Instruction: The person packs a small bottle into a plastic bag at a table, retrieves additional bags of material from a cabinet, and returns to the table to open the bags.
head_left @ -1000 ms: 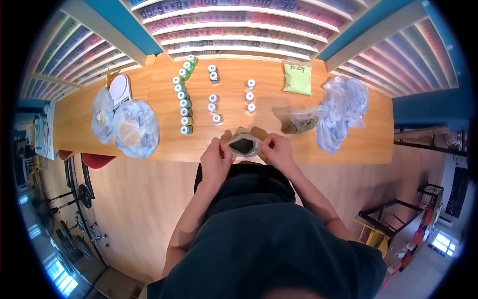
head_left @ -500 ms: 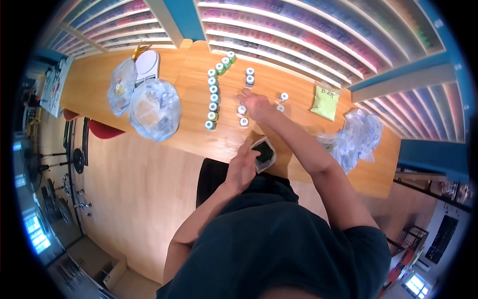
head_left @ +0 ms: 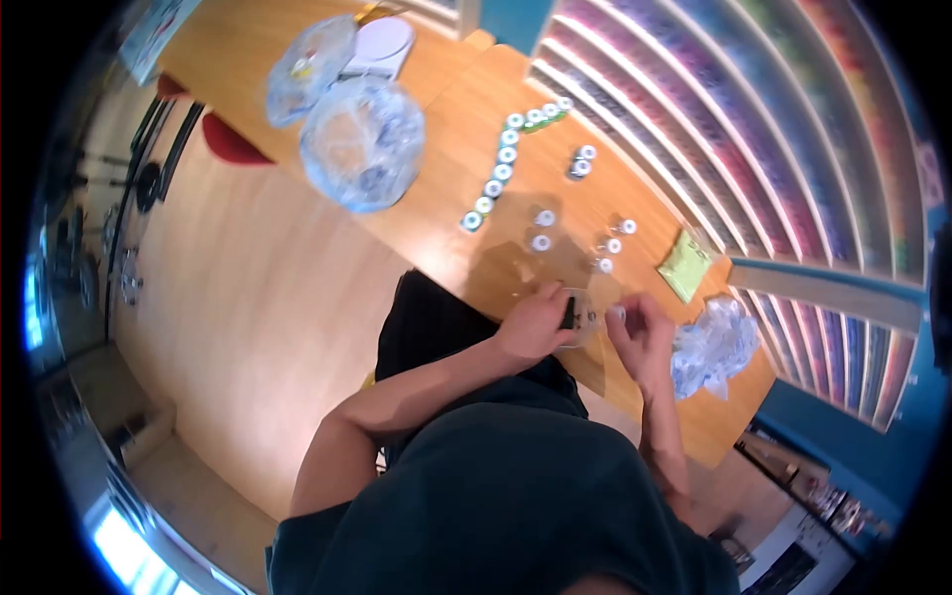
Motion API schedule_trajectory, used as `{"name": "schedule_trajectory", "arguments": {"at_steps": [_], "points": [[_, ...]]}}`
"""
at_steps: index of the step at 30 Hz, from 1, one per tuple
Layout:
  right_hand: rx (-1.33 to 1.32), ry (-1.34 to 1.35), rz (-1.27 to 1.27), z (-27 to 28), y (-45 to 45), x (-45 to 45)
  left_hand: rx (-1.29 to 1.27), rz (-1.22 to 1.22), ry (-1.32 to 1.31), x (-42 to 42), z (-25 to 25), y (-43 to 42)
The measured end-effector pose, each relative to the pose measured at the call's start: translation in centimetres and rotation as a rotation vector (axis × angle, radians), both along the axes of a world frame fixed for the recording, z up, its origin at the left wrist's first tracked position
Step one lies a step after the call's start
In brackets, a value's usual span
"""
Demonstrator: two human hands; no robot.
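My left hand (head_left: 535, 322) is closed on the side of a small clear pouch (head_left: 583, 332) with dark green contents, near the table's front edge. Just right of the pouch, my right hand (head_left: 645, 339) pinches a small white round piece that looks like a bottle cap (head_left: 619, 312); whether a bottle hangs below it is hidden by the fingers. Beyond the hands stand small white-capped bottles: a pair (head_left: 541, 230), a group of three (head_left: 613, 246) and another pair (head_left: 584, 161). A curved row of green-filled bottles (head_left: 504, 171) runs farther left.
A flat yellow-green packet (head_left: 687, 266) and crumpled clear plastic bags (head_left: 714, 347) lie at the right. Large plastic bags (head_left: 362, 144) and a white scale (head_left: 381, 46) sit at the left. Shelves (head_left: 724, 129) of coloured bottles line the back. A red chair (head_left: 233, 141) stands left.
My right hand has drawn back from the bottles to beside the pouch, now with a small white piece in its fingers. My left hand still holds the pouch. The camera view has turned.
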State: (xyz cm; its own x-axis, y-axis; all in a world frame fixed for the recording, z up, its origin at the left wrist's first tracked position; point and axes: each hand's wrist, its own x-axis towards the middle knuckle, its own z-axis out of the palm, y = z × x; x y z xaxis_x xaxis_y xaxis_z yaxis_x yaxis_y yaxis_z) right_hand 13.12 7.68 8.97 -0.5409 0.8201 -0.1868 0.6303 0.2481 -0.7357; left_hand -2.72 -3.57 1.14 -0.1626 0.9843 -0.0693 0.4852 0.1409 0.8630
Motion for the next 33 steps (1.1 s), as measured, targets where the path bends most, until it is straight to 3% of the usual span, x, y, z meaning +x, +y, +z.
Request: {"name": "schedule_trajectory", "arguments": {"at_steps": [3, 6, 9, 12, 15, 19, 22, 25, 28, 31, 33], "points": [[-0.052, -0.101, -0.052, -0.8, -2.8, -0.4, -0.024, -0.061, -0.076, 1.0, 0.4, 0.1], [-0.160, 0.051, -0.148, -2.2, -3.9, -0.3, 0.005, -0.086, -0.108, 2.4, -0.6, 0.0], [-0.177, -0.003, -0.132, -1.9, -3.3, -0.2, 0.177, -0.115, 0.087, 3.0, -2.4, -0.3], [-0.091, -0.071, 0.023, -1.9, -2.1, -0.5, 0.211, 0.123, -0.238, 3.9, -3.2, -0.4], [0.013, -0.093, 0.167, -2.2, -1.5, -1.2, 0.230, 0.111, -0.169, 4.7, -4.7, 0.3], [0.169, -0.128, 0.345, -2.3, -1.2, -2.6, 0.164, 0.127, -0.352, 3.1, -4.8, 0.4], [0.311, -0.091, 0.557, -2.3, -0.7, -3.9, 0.311, 0.077, -0.320, 1.9, -6.1, 0.2], [0.271, -0.140, 0.461, -2.2, -1.0, -4.5, 0.295, 0.150, -0.515, -0.3, -5.4, -0.2], [0.154, -0.010, 0.160, -2.8, -2.0, -5.7, 0.252, 0.047, -0.490, -1.2, -5.8, 0.2], [0.380, -0.143, 0.314, -4.7, -1.1, -3.7, 0.295, 0.011, -0.401, -0.5, -6.7, 0.6], [0.386, -0.022, 0.385, -5.7, -0.6, -3.0, 0.278, -0.009, -0.351, -1.5, -6.7, 0.5]]}}
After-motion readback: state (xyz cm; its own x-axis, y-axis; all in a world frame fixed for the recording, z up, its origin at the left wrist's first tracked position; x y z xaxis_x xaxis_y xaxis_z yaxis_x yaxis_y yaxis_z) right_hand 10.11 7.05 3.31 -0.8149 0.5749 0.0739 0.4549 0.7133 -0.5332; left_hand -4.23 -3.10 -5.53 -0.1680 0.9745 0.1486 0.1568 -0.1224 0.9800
